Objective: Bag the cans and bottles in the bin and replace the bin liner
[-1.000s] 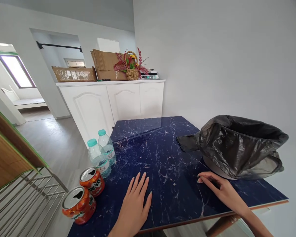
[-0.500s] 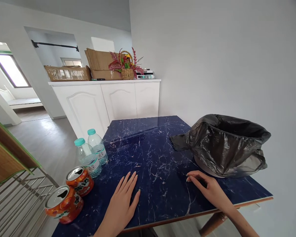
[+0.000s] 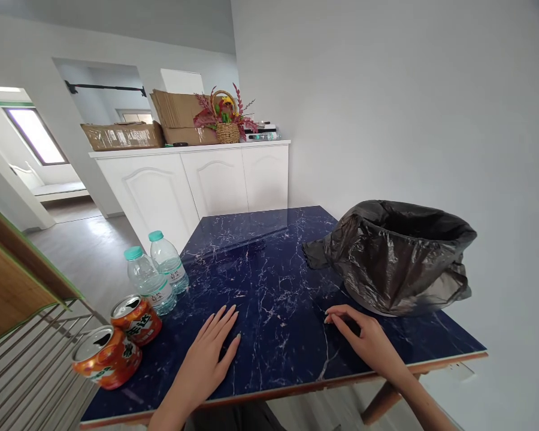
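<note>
My left hand (image 3: pixel 203 358) lies palm down on the dark blue marble-patterned table (image 3: pixel 256 281), fingers stretched out and nothing under them that I can see. My right hand (image 3: pixel 359 332) rests on its side near the front edge, loosely curled with a gap between thumb and index finger, holding nothing visible. Just beyond it stands a bin lined with a black plastic bag (image 3: pixel 395 263). Left of my left hand are two orange drink cans, a nearer one (image 3: pixel 112 362) and a farther one (image 3: pixel 139 323). Behind the cans stand two water bottles with turquoise caps, one (image 3: pixel 150 284) in front of the other (image 3: pixel 168 266).
A white cabinet (image 3: pixel 157 191) stands beyond the table, bearing cardboard boxes (image 3: pixel 123 136) and a wicker basket of flowers (image 3: pixel 227 133). At the left is a metal rack (image 3: pixel 31 365) with a wooden panel (image 3: pixel 13 281). A grey wall (image 3: pixel 408 120) rises on the right.
The view has shifted slightly, so the table and the things on it appear a little farther left and higher. Both hands keep their places on the table.
</note>
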